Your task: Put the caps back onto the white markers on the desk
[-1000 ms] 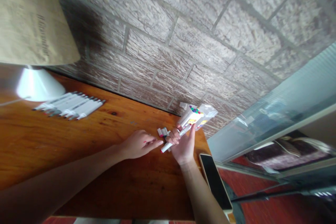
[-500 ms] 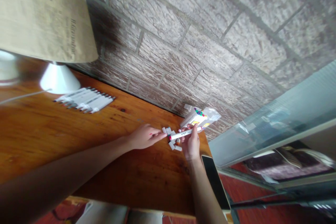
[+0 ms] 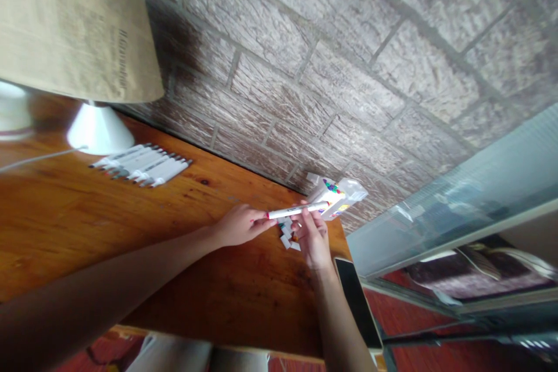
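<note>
A white marker (image 3: 288, 211) with a red band at its left end slants up slightly to the right. My right hand (image 3: 314, 238) grips it near its right half between thumb and fingers. My left hand (image 3: 242, 225) has its fingers pinched at the marker's red left end, and the fingertips are partly hidden. Below the marker, several loose white caps (image 3: 285, 240) lie on the wooden table (image 3: 209, 296). Just behind my right hand stands a clear case of markers (image 3: 333, 189) with coloured ends, partly covered by the hand and marker.
A row of white markers (image 3: 143, 164) lies at the left, beside the lamp's white base (image 3: 99, 131). The lampshade (image 3: 78, 29) overhangs there. A phone-like dark slab (image 3: 357, 302) rests along the table's right edge. A brick-patterned wall (image 3: 279, 81) runs behind.
The marker has moved up and left, so its red end now meets my left fingers. The white cap seen at my left fingertips earlier no longer shows separately.
</note>
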Motion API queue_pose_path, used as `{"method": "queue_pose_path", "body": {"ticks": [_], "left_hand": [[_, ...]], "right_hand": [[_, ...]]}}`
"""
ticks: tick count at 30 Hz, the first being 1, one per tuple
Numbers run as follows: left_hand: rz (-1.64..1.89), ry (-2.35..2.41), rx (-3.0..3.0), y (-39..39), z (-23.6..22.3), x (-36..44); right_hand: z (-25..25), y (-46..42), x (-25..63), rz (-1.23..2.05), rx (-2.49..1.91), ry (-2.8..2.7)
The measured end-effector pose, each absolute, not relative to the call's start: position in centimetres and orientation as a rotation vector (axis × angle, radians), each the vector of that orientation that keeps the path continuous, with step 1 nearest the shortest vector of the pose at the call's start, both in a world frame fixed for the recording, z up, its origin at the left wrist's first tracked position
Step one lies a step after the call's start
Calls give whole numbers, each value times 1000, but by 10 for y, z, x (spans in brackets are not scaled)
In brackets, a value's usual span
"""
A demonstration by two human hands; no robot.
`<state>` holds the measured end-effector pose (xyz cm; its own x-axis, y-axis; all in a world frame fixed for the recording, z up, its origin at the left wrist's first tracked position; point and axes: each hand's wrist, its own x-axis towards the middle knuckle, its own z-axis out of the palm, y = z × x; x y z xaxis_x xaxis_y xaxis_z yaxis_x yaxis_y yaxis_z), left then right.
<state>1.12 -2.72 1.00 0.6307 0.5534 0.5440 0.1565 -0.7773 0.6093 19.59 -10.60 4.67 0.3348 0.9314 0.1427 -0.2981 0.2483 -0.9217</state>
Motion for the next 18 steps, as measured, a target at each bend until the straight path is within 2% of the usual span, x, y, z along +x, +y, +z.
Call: {"method": "queue_pose_path", "body": {"ticks": [4, 9, 13, 18], "left_hand": [[1013, 506, 2357, -26, 9, 11], [1029, 495, 2353, -26, 9, 13], [1039, 480, 2350, -24, 7, 14], [1063, 449, 2365, -23, 7, 13]], "right_hand": [[65, -106, 210, 810, -973, -802], [122, -98, 247, 272, -1088, -892], [158, -80, 279, -22, -1358, -1155], [166, -62, 302, -239, -1912, -1320]]}}
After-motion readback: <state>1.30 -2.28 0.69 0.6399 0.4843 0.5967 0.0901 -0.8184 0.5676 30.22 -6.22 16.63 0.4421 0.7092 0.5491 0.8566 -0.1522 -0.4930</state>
